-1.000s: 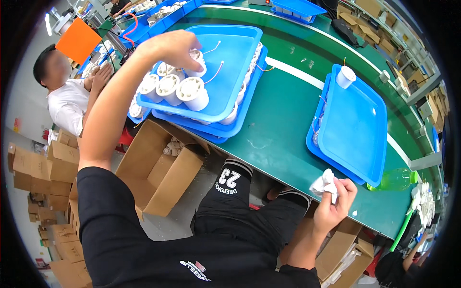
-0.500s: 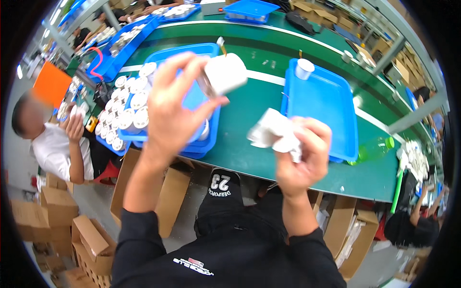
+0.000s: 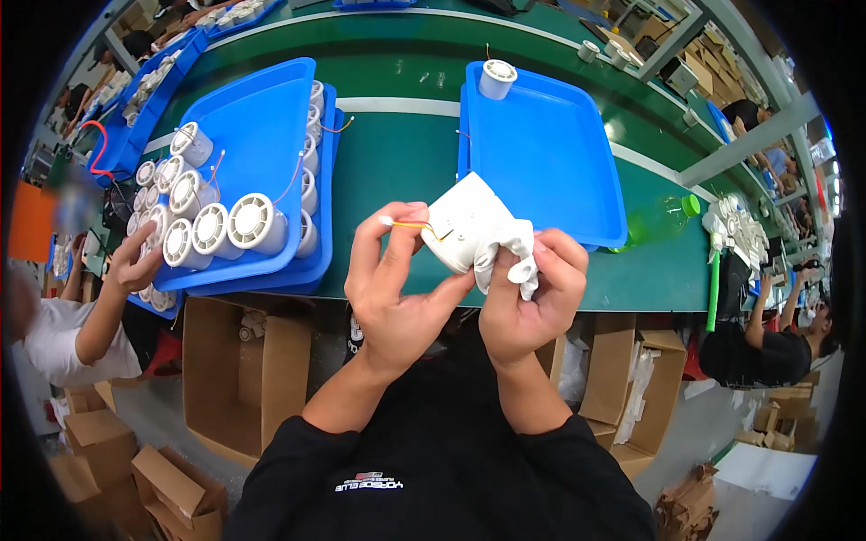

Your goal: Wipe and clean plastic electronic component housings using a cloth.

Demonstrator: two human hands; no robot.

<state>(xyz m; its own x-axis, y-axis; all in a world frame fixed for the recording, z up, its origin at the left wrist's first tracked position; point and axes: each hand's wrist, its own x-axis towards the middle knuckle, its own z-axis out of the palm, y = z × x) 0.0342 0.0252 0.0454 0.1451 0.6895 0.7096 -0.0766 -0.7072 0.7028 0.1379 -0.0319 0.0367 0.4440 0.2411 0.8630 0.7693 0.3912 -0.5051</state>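
Left hand [image 3: 395, 311]: its grip grasped a white wired canister [image 3: 462, 212] by one end.
Right hand [image 3: 532, 311]: its grip pinched a crumpled white cloth [image 3: 509, 242] against it.
White wired canister: tilted, it was held between both hands, at the green desk [image 3: 392, 162].
Left blue tray [image 3: 257, 117]: it carried slotted canisters [image 3: 257, 225].
Right blue tray [image 3: 550, 144]: one canister [image 3: 497, 81] stood far-left.

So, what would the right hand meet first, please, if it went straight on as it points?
Past the white cloth it holds, the right hand would probably meet the white cylinder in the left hand, though depth is unclear.
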